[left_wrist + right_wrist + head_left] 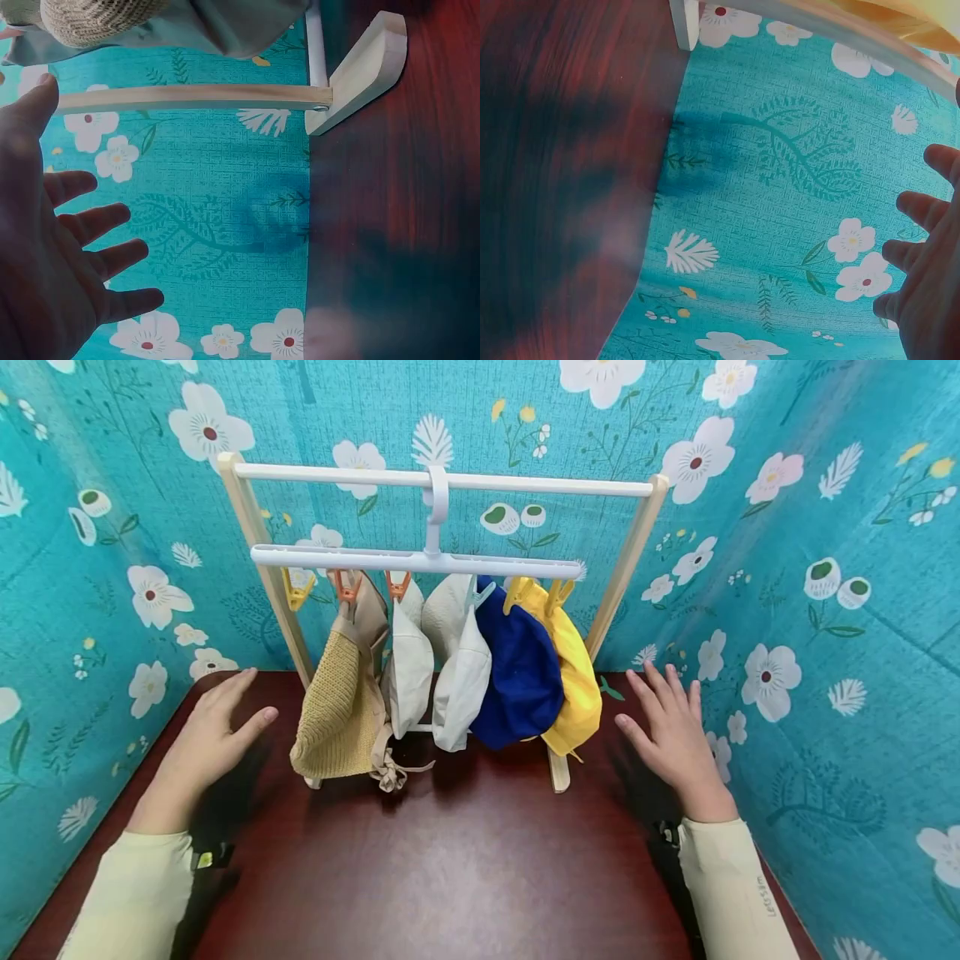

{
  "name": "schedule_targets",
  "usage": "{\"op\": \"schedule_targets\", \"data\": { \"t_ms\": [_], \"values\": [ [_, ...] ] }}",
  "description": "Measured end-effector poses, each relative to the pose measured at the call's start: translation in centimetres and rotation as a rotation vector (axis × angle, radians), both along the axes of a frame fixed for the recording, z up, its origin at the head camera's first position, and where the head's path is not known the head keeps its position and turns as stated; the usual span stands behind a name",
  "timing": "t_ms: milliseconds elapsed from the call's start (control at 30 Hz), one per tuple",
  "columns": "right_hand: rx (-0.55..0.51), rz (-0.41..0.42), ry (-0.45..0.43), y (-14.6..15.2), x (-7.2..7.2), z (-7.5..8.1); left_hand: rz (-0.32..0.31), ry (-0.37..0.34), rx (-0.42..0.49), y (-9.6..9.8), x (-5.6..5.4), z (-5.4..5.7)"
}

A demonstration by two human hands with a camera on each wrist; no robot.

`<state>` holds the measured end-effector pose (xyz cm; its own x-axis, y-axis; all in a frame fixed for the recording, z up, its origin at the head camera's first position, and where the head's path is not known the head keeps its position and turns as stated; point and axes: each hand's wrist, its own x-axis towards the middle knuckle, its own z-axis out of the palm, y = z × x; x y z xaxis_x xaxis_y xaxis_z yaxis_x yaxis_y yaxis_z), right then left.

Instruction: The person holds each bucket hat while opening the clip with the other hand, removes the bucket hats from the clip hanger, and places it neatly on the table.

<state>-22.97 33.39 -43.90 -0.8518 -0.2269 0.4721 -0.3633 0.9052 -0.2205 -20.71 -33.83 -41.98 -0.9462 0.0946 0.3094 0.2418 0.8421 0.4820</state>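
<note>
My left hand [213,731], fingers spread and holding nothing, hovers left of a small wooden rack [630,568]. On the other side my right hand [671,735] is likewise spread, touching nothing. A pale hanger [416,560] hooks over the rack's white rod [525,484]. From its clips hang a tan knitted hat [333,710] with a cloth tie, a folded cream cloth item [463,685], a navy one [517,668] and a yellow one [581,693]. The left wrist view shows the left fingers [112,259] apart beside the rack's upright [202,97].
The rack's feet [558,772] stand on a dark red-brown table [442,877]. Blue-green flowered cloth [847,635] encloses the back and both sides. An orange-yellow clip [297,589] hangs at the hanger's left end with nothing in it.
</note>
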Motion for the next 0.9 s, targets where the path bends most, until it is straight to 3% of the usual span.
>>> {"op": "schedule_targets", "data": {
  "t_ms": [467,900],
  "values": [
    [-0.051,0.061,0.080,-1.1,0.6,1.3,0.072,0.021,0.096,1.1,0.9,2.4],
    [-0.047,0.121,0.145,-3.3,1.7,3.1,0.054,0.064,0.253,3.6,1.9,5.0]
  ]
}}
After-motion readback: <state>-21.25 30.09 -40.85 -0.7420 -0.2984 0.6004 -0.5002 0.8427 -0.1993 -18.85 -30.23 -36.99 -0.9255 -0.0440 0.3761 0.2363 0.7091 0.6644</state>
